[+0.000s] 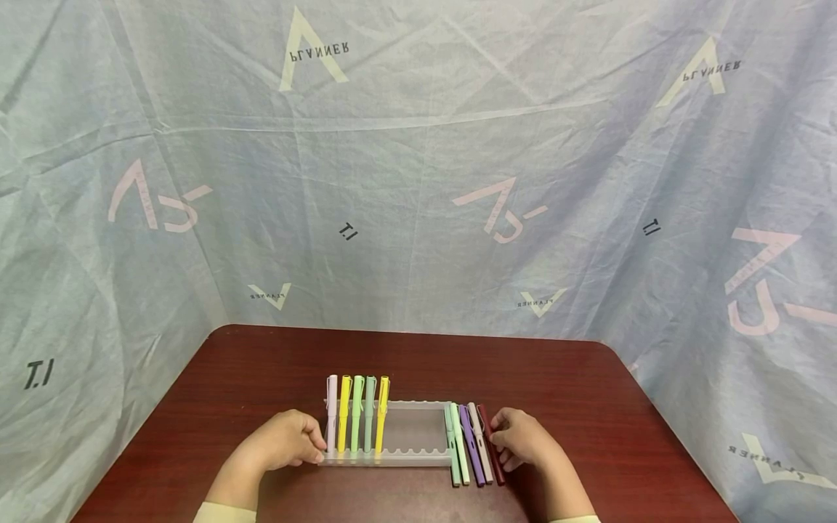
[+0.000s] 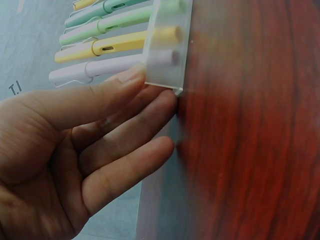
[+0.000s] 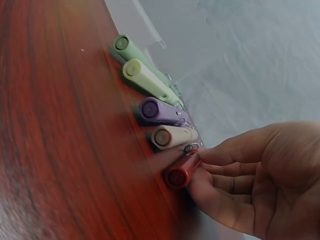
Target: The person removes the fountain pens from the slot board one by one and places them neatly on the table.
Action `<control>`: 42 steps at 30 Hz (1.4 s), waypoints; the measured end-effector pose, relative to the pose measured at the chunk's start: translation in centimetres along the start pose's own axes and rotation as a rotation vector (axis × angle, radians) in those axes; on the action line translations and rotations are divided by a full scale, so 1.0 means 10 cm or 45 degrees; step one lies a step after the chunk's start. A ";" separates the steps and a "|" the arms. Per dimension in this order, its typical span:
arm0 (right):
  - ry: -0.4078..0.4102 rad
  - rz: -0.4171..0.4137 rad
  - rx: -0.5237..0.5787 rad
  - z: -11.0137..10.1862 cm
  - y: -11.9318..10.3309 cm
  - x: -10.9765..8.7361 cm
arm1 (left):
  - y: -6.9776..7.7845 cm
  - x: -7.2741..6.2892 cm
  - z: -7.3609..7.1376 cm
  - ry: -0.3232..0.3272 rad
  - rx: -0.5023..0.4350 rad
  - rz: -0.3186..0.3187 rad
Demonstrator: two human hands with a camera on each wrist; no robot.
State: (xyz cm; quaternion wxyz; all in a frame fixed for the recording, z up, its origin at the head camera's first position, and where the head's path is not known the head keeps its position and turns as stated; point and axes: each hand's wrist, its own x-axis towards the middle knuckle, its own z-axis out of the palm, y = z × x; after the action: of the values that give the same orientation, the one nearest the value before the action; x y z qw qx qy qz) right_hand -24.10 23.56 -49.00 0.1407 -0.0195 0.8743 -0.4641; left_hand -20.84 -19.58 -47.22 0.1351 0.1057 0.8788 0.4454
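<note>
Dark red pen: the dark red pen (image 1: 498, 465) lies aslant on the table at the right end of a loose row, its near end angled toward the right.
Right hand: the right hand (image 1: 525, 440) pinches that pen between thumb and fingers, at its outer side.
Loose row: leftward from the red pen come a beige pen (image 1: 481, 444), a purple pen (image 1: 471, 446), a pale green pen (image 1: 461, 444) and a grey-green pen (image 1: 452, 452), the last just beside the rack's right end; whether it touches cannot be told.
Clear rack: the rack (image 1: 421, 461) sits left of this row, with scalloped notches along its near and far edges and a see-through strip in front.
Left hand: the left hand (image 1: 288, 441) grips the rack's near left corner, thumb above and fingers below.
Racked pens: from the left, a lilac pen (image 1: 331, 414), a yellow pen (image 1: 343, 418), a light green pen (image 1: 356, 418), a teal pen (image 1: 369, 418) and a second yellow pen (image 1: 382, 421) rest side by side in the rack's left part, clips toward the far side.
Table: a reddish-brown wood-grain table (image 1: 556, 370) with rounded far corners.
Sleeves: cream cuffs (image 1: 225, 513) at both forearms.
Backdrop: creased pale fabric (image 1: 405, 181), printed with letters and "PLANNER", hangs behind and at both sides.
</note>
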 end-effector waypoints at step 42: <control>-0.117 -0.505 0.209 0.59 -0.56 0.00 | -0.04 0.01 -0.01 -0.014 -0.029 0.019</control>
State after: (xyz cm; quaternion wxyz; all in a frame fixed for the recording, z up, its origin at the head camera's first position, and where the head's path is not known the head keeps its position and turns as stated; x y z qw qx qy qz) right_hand -23.04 15.58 -47.53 0.0877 -0.2008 0.8052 -0.5511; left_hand -21.04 -19.84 -47.50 0.1379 0.1133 0.8721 0.4557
